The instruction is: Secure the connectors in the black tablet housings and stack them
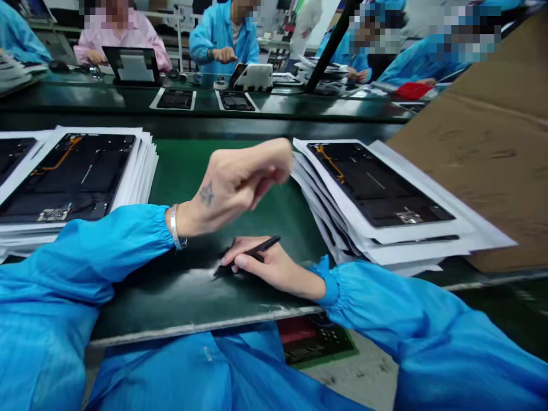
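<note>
My right hand (269,267) rests low over the green work surface (180,311), closed around a slim black pen-like tool (266,245). Its lower tip points down and left at the surface; whether it is a pen or tweezers I cannot tell. Above it my left hand (240,180) is raised with fingers curled in, knuckles toward the right stack. What those fingers hold, if anything, is hidden. Close to the left hand, on the right, a black tablet back panel (381,182) with an orange flex cable lies on top of a stack of white sheets (342,205).
To the left, another black panel (81,171) tops a stack of white sheets (145,160). A large cardboard sheet (483,142) leans at the right. Beyond a raised ledge, two panels (175,99) lie on white sheets, and co-workers (222,34) sit facing me.
</note>
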`<action>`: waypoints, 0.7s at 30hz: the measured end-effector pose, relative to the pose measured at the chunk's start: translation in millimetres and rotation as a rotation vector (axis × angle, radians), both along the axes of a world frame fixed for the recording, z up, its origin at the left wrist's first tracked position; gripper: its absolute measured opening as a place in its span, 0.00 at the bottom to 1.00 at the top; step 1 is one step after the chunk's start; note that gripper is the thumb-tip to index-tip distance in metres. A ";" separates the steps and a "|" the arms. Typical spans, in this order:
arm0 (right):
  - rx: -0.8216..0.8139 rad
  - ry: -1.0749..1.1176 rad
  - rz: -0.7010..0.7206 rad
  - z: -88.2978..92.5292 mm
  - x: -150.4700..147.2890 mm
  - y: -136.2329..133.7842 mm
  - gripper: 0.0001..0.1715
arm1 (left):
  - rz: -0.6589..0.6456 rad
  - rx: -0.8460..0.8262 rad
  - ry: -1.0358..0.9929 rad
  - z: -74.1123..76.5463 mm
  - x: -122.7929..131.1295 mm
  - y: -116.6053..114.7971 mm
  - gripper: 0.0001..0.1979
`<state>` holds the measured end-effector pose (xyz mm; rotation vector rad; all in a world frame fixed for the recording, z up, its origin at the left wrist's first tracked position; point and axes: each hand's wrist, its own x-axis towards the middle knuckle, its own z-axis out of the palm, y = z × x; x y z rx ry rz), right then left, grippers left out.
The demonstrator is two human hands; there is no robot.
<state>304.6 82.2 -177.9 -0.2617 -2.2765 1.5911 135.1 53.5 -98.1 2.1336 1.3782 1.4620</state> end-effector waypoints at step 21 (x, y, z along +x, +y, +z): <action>-0.021 0.044 -0.011 3.7 -2.4 -1.0 0.25 | -0.142 0.466 0.185 -2.8 -12.2 21.0 0.13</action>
